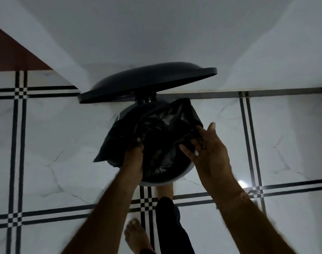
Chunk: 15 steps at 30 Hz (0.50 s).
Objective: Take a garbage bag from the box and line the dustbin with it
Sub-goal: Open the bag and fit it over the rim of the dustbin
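Note:
A round grey dustbin [182,177] stands on the tiled floor with its dark lid [147,79] raised against the wall behind. A black garbage bag [156,129] is bunched inside the bin's mouth and spills over the left and far rim. My left hand [133,156] grips the bag's edge at the near left rim. My right hand [209,149] pinches the bag's edge at the right rim, with the outer fingers spread. The box is not in view.
White walls rise right behind the bin, and a brown door panel [12,52] sits at the far left. My bare left foot [136,233] and dark trouser leg [169,217] are just in front of the bin. Open tiled floor [56,143] lies to both sides.

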Each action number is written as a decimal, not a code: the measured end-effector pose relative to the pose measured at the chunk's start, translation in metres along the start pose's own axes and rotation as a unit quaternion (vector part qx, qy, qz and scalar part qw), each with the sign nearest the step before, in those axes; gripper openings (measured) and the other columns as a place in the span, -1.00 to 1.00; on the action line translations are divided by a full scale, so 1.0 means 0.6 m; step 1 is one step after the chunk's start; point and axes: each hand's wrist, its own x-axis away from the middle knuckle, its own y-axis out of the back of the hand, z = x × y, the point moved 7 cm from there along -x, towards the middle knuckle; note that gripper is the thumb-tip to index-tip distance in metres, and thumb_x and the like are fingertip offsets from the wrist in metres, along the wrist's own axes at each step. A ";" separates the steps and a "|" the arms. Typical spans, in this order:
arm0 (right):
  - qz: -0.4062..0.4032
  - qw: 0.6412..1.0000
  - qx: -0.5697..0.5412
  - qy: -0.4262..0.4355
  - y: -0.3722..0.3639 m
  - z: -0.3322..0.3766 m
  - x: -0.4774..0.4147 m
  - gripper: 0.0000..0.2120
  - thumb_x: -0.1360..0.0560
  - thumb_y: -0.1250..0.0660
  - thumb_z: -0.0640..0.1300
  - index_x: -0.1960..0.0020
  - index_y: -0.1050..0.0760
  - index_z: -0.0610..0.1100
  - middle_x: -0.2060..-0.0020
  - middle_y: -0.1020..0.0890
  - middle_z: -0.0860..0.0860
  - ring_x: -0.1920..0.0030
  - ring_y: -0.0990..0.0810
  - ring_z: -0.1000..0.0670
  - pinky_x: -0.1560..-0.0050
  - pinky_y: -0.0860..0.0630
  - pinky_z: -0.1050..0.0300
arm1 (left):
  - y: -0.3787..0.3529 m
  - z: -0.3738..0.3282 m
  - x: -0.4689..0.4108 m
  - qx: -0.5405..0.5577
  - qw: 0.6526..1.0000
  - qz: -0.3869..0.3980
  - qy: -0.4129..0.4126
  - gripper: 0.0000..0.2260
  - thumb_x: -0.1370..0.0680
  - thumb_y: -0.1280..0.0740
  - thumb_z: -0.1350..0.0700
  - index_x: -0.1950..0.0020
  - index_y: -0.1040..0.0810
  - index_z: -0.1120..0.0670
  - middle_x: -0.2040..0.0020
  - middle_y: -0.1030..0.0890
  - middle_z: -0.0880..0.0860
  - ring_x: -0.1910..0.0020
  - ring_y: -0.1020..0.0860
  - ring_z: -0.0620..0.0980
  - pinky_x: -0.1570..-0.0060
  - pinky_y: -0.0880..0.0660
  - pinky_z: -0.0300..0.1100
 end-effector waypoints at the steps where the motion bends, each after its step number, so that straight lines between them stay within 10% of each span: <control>1: 0.000 1.000 -0.001 0.013 0.000 0.009 0.001 -0.45 -0.65 -0.12 0.21 -0.42 -0.52 -0.15 -0.29 -0.69 -0.05 -0.35 -0.63 -0.05 -0.37 -0.55 -0.17 | -0.031 0.008 0.001 0.016 0.999 0.043 0.030 -0.56 -0.61 -0.32 -0.04 -0.44 -0.51 0.12 -0.34 -0.62 0.17 -0.22 -0.61 0.12 -0.21 -0.57 0.02; 5: -0.001 0.998 0.037 0.047 0.017 0.039 -0.004 -0.42 -0.59 -0.16 0.26 -0.40 -0.52 -0.12 -0.28 -0.69 -0.02 -0.31 -0.66 -0.01 -0.34 -0.58 -0.15 | -0.166 0.043 0.020 0.062 0.973 0.180 0.128 -0.65 -0.73 -0.12 0.09 -0.39 -0.52 0.24 -0.20 -0.67 0.18 0.03 -0.66 0.05 0.08 -0.63 -0.12; 11: 0.022 0.992 0.123 0.016 0.020 0.023 -0.023 -0.60 -0.67 -0.09 0.21 -0.25 -0.58 0.05 -0.21 -0.72 0.10 -0.32 -0.64 0.05 -0.39 -0.56 -0.09 | -0.061 0.000 0.021 0.041 0.996 0.070 0.024 -0.62 -0.67 -0.29 -0.05 -0.44 -0.52 0.08 -0.29 -0.65 0.10 -0.23 -0.61 0.09 -0.17 -0.54 -0.02; 15: -0.004 0.989 0.140 0.048 0.006 0.016 -0.028 -0.71 -0.69 -0.21 0.05 -0.18 -0.66 -0.03 -0.16 -0.75 -0.01 -0.27 -0.68 -0.02 -0.32 -0.59 -0.04 | 0.044 -0.054 0.035 0.069 0.993 0.083 -0.037 -0.66 -0.67 -0.26 -0.05 -0.36 -0.55 0.10 -0.24 -0.68 0.12 0.04 -0.69 0.00 0.31 -0.61 -0.24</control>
